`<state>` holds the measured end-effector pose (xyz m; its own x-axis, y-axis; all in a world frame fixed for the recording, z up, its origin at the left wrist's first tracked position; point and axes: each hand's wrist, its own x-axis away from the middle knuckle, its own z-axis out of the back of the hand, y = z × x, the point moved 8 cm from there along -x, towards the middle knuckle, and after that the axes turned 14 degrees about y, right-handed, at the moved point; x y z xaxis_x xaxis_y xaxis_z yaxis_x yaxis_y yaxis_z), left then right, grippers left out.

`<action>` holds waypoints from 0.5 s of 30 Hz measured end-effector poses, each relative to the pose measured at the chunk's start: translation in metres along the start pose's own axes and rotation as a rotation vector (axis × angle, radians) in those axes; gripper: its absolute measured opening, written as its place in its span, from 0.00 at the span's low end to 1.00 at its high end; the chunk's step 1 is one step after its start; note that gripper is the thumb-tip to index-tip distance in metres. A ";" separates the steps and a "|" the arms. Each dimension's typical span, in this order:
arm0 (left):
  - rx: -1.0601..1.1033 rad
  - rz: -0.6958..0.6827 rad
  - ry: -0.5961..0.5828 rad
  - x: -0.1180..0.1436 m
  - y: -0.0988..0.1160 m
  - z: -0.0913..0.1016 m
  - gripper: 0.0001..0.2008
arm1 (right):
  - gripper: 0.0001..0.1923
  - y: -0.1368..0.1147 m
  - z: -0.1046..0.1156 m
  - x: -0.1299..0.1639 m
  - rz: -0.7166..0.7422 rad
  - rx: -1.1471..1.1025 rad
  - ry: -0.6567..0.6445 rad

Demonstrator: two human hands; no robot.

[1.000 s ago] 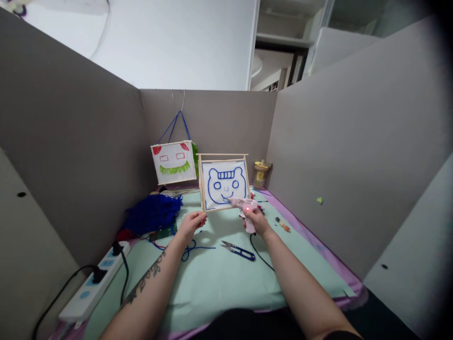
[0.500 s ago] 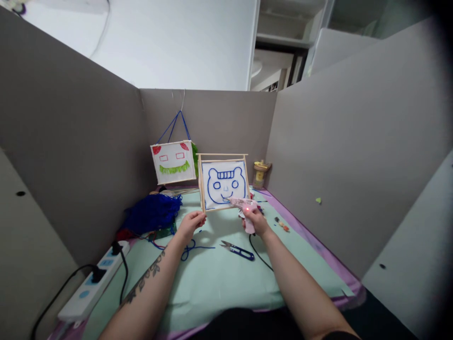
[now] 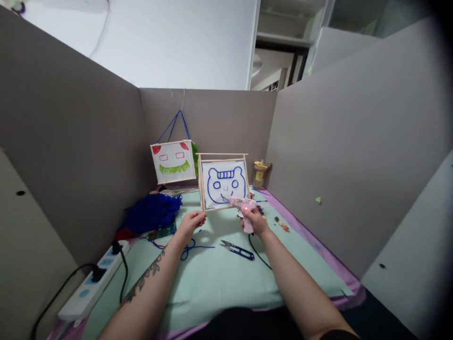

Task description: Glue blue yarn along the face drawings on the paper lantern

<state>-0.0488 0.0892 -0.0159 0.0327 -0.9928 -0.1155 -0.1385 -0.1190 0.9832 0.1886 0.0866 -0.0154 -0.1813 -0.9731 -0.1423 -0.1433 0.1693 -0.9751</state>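
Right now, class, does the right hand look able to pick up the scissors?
Probably not: the right hand is wrapped around the glue gun, though nothing covers the scissors.

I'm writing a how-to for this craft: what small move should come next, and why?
Probably squeeze a little glue along the drawn mouth: the right hand holds the pink glue gun with its nozzle over that line, its light glows red, and the left hand grips the wooden frame at a lower corner.
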 end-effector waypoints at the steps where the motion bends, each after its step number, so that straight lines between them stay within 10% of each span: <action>1: -0.002 0.001 0.003 0.000 0.000 0.000 0.16 | 0.17 -0.001 0.000 0.001 0.003 -0.005 0.008; 15: -0.004 0.000 -0.005 -0.001 -0.001 -0.001 0.16 | 0.18 -0.002 -0.007 0.000 0.007 0.033 0.010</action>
<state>-0.0476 0.0900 -0.0167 0.0273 -0.9929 -0.1161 -0.1343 -0.1187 0.9838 0.1824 0.0873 -0.0126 -0.1915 -0.9703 -0.1475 -0.1096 0.1705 -0.9792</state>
